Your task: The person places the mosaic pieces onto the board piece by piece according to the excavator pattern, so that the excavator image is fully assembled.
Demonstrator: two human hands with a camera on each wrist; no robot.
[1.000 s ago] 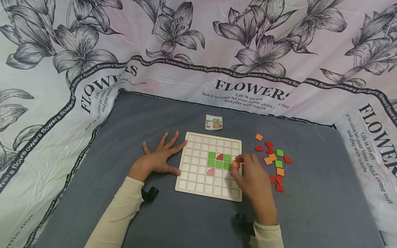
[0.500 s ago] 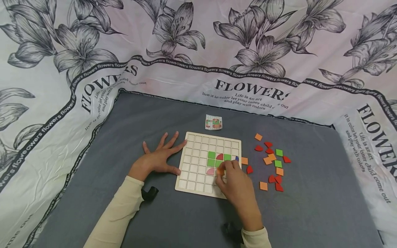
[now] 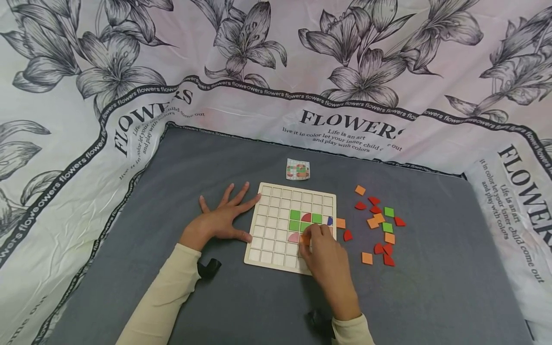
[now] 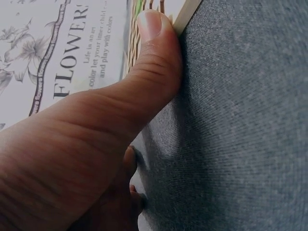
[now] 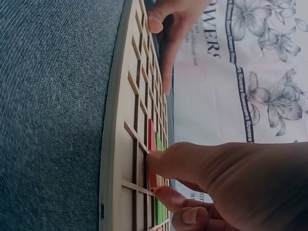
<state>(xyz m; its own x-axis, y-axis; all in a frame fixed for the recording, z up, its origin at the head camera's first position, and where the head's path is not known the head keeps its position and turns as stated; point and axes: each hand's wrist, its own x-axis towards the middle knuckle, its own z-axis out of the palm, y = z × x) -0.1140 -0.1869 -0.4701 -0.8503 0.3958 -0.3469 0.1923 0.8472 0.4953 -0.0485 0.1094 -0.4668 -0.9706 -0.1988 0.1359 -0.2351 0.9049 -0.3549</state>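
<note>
A square wooden grid board lies on the grey cloth. My left hand is spread flat beside it, with thumb and index fingertip touching its left edge. Over the board, my right hand pinches an orange square tile between thumb and fingers, at a cell right of a pink quarter-round tile. In the right wrist view this orange tile is down at the grid, partly covered by the thumb. Several green square tiles and a red quarter-round tile sit in cells just above.
Loose orange, red and green tiles are scattered right of the board. A small blue piece is at the board's right edge. Behind the board lies a printed pattern card. Flower-print fabric borders the table.
My right hand has moved left from the board's right edge to a cell beside the pink tile, carrying the orange tile; over the last half second it barely moves. My left hand stays put.
</note>
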